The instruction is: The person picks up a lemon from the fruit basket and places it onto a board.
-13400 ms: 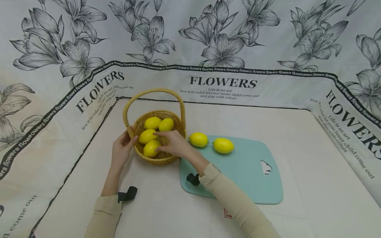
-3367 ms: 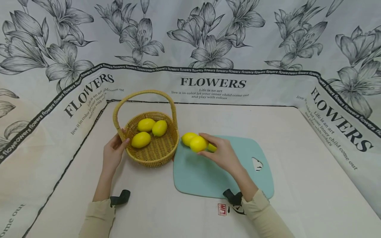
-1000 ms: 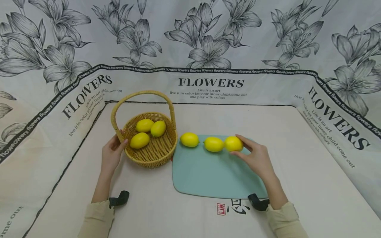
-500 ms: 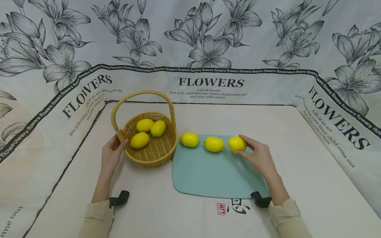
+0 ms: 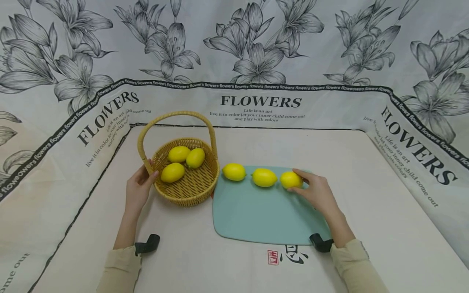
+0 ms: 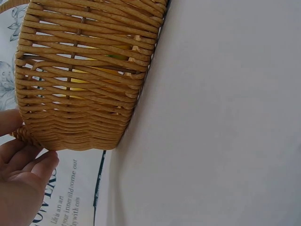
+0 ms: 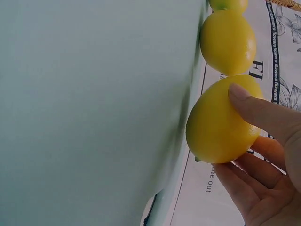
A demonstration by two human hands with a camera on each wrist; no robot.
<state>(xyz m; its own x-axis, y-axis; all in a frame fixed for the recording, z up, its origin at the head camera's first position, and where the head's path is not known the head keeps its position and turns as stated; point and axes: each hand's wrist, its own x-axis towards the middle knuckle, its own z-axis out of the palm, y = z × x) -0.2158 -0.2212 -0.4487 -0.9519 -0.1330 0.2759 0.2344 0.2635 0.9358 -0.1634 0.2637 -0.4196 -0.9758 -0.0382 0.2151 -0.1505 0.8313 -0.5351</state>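
A yellow lemon is pinched between the thumb and fingers of my right hand, low at the back right of a pale blue-green cutting board. Two more lemons lie in a row to its left, a middle lemon and a left lemon at the board's corner. In the right wrist view the held lemon shows a small green tip. My left hand grips the left rim of a woven basket at its handle's foot. Three lemons sit inside, among them a front one.
The basket's tall arched handle rises over it. Behind the table stands a white cloth printed with flowers and lettering. A red stamp mark and black lettering are printed on the tablecloth in front of the board.
Earlier, my right hand took a lemon from the basket and carried it right past the two on the board. In the last half second it has lowered slightly. My left hand stays at the basket.
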